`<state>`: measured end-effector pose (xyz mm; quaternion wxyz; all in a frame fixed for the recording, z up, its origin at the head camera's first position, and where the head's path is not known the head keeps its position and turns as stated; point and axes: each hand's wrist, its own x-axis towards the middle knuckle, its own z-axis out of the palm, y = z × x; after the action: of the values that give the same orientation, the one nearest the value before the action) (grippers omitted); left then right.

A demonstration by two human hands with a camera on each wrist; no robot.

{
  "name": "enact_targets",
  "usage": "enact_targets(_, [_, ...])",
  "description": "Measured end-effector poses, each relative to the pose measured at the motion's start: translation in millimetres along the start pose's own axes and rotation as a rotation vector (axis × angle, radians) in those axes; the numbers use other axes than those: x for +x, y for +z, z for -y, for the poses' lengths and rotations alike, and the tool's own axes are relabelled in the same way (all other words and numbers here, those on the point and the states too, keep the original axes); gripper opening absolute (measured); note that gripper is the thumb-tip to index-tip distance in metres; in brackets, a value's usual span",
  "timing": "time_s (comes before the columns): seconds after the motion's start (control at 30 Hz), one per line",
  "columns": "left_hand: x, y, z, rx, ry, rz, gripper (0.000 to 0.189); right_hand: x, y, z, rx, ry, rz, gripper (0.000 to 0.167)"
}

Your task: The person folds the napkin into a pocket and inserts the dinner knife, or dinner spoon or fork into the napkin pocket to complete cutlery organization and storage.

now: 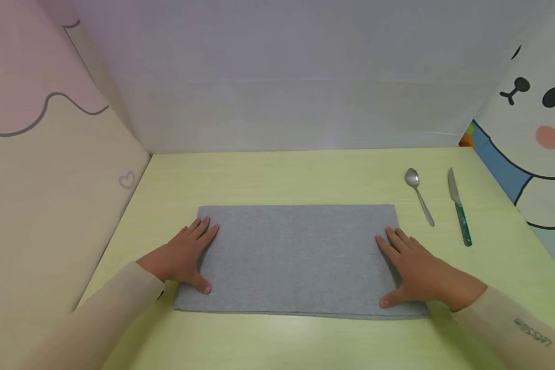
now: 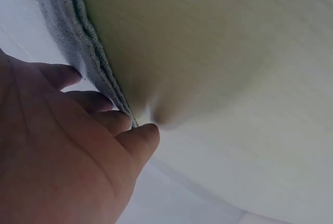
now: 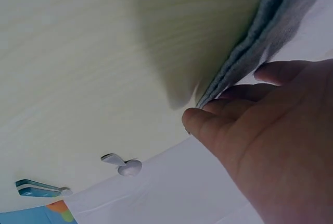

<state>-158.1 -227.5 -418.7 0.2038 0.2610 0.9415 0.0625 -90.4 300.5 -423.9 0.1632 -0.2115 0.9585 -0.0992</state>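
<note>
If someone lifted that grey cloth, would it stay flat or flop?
The cloth would probably flop: it looks like soft fabric. Its layered edge suggests it might unfold if gripped by one layer. Lying flat, it seems unlikely to roll.

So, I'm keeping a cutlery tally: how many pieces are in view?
2: a spoon near the far right corner of the gray cloth, and a knife to the spoon's right. Any under the gray cloth would be hidden.
</note>
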Motion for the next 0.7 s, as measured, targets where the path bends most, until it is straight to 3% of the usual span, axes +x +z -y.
enact_targets(0.27, [-14.3,2.4,-4.3,-0.107,-0.021,-0.011,0.141,-0.3,1,-3,0.015,-0.001,0.001,0.144])
enact_targets(0.5, [-33.5,3.9,-10.2,-0.081,0.008,-0.026,0.138,-7.6,0,-7,0.012,-0.008,0.001,0.145])
enact_targets(0.7, [-43.1,10.0,-6.3,-0.091,0.023,-0.043,0.140,-19.7,2,-16,0.043,0.016,0.012,0.145])
